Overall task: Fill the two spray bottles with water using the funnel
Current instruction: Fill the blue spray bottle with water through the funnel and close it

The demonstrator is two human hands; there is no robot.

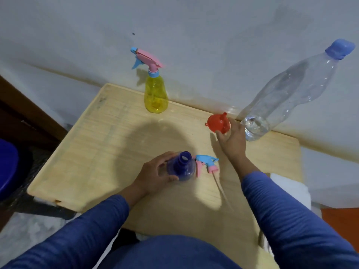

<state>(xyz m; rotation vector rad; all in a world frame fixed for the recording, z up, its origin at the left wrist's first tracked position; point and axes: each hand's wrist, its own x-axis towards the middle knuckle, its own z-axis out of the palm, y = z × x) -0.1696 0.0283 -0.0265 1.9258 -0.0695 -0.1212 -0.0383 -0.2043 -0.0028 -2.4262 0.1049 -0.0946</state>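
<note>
Head view, the only one: the left hand (pixel 155 171) curls round the blue spray bottle (pixel 181 166), steadying it upright on the tabletop (pixel 108 133) with its neck open and facing up. Just right of that hand lies the removed trigger head (pixel 206 164), pale blue and pink, its thin dip tube trailing toward the person. The right hand (pixel 232 138) reaches away from the body and its fingertips grip the rim of the red funnel (pixel 219 123), which sits mouth-down with the spout pointing up. Just beyond and to the right of that hand stands the clear water bottle (pixel 291 90), ribbed and thin-walled, blue cap on, with little water visible at its base. Well ahead of the left hand, by the wall, the yellow spray bottle (pixel 156 94) stands with its pink trigger head fitted. To do this step well, I judge the funnel should be flipped spout-down, then seated squarely in the blue neck while the left hand holds firm; smooth light plastic like this probably tips easily.
</note>
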